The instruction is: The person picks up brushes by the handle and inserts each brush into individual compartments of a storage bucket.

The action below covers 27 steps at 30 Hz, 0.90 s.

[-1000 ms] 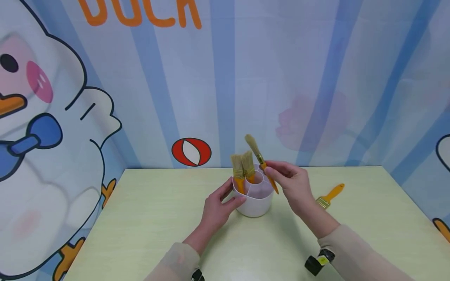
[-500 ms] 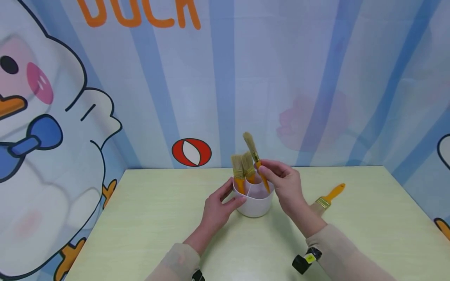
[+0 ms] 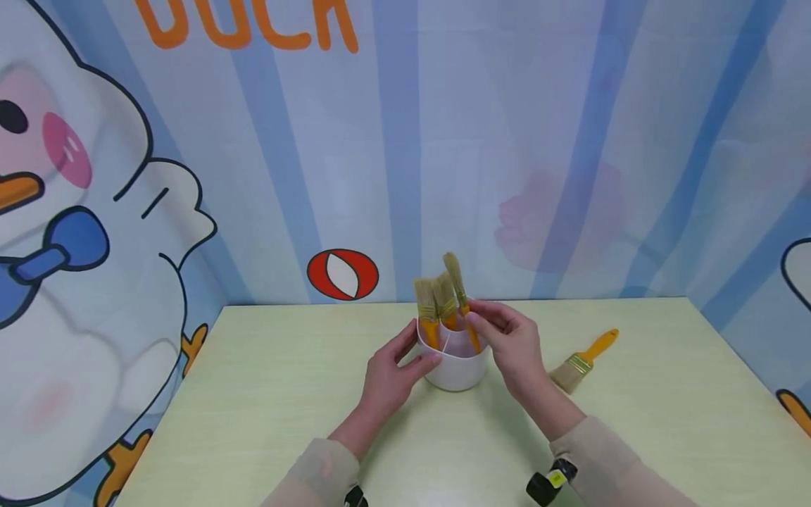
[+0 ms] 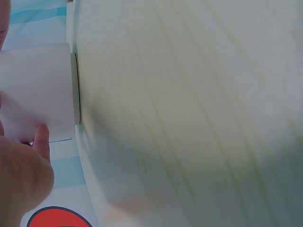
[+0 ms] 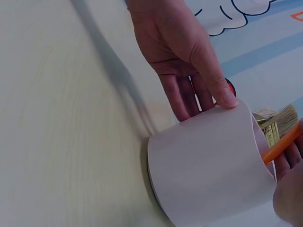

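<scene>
A white round plastic holder with inner dividers (image 3: 455, 366) is steadied on the pale green tabletop (image 3: 266, 394) by the left hand (image 3: 394, 367), thumb on the rim and fingers curved against the wall, likely so it cannot tip. An orange-handled flat paintbrush (image 3: 461, 301) is pinched at the handle by the right hand (image 3: 510, 345) and held bristles-up, its handle end inside a compartment beside two like brushes (image 3: 436, 310) stood upright there. One more orange-handled brush (image 3: 581, 360) is seen flat on the table, right of the holder, well apart.
</scene>
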{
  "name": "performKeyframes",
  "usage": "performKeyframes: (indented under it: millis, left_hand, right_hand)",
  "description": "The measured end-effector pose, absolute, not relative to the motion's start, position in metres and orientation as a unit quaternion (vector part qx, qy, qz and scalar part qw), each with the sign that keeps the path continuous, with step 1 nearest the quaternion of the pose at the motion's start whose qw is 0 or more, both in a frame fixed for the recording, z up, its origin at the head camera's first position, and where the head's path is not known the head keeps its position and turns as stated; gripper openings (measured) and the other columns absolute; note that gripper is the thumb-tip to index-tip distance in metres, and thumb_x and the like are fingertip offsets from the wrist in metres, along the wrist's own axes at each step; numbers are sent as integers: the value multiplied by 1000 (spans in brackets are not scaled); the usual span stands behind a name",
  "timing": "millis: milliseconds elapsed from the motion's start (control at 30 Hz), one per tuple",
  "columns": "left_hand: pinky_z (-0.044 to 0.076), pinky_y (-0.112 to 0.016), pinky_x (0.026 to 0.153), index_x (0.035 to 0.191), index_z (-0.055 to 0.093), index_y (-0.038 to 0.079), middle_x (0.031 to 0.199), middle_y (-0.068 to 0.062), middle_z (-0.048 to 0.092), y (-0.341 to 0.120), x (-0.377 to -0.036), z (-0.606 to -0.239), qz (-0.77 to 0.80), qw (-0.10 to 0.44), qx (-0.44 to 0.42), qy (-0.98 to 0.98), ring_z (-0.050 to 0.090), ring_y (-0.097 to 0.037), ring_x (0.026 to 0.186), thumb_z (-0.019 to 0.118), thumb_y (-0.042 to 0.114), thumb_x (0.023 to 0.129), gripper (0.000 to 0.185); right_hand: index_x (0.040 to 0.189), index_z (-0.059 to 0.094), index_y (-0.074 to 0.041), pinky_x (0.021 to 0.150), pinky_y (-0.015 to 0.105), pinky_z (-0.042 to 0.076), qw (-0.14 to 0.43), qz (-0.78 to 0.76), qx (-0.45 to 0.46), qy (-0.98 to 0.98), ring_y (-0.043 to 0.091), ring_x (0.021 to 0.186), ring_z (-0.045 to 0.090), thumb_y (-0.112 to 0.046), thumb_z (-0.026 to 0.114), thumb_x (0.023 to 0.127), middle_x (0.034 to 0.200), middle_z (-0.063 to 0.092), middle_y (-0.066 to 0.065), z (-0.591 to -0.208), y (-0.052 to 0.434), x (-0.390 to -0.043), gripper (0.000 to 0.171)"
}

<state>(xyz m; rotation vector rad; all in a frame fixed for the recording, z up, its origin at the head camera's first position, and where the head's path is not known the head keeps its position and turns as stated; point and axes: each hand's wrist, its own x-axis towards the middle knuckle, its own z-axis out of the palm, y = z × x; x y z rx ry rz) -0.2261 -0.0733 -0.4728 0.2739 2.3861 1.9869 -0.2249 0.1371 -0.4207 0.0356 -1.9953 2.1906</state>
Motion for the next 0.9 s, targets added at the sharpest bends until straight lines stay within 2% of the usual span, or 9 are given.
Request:
performKeyframes:
  millis: [200, 467, 667, 900]
  left_hand:
    - [55, -42, 108, 164, 46, 21, 165, -1, 48, -73, -226, -470, 636, 9, 88, 766, 48, -29, 151, 83, 30, 96, 78]
    - [55, -42, 108, 163, 46, 19, 164, -1, 49, -73, -225, -469, 633, 7, 87, 769, 48, -29, 151, 84, 31, 95, 78]
    - [54, -43, 110, 164, 45, 19, 165, -1, 49, -73, -225, -469, 632, 8, 87, 770, 47, -29, 152, 83, 32, 96, 79]
    - [52, -45, 112, 164, 46, 17, 164, -3, 50, -71, -223, -470, 627, 6, 83, 774, 49, -30, 151, 83, 30, 97, 78]
  right_hand:
    - [127, 73, 3, 97, 25, 60, 103, 723, 18, -682, 14, 107, 76, -8, 78, 98, 115, 80, -1, -424, 137, -220, 31]
    - [123, 73, 6, 94, 23, 61, 126, 709, 16, -693, 10, 101, 76, -3, 78, 97, 114, 80, 4, -426, 135, -213, 28]
    - [119, 74, 6, 91, 22, 62, 140, 687, 39, -712, 9, 98, 75, -1, 79, 95, 114, 78, 14, -430, 136, -212, 26]
    - [121, 74, 4, 93, 22, 61, 147, 662, 74, -731, 11, 106, 76, 0, 80, 94, 121, 77, 20, -435, 138, -210, 28]
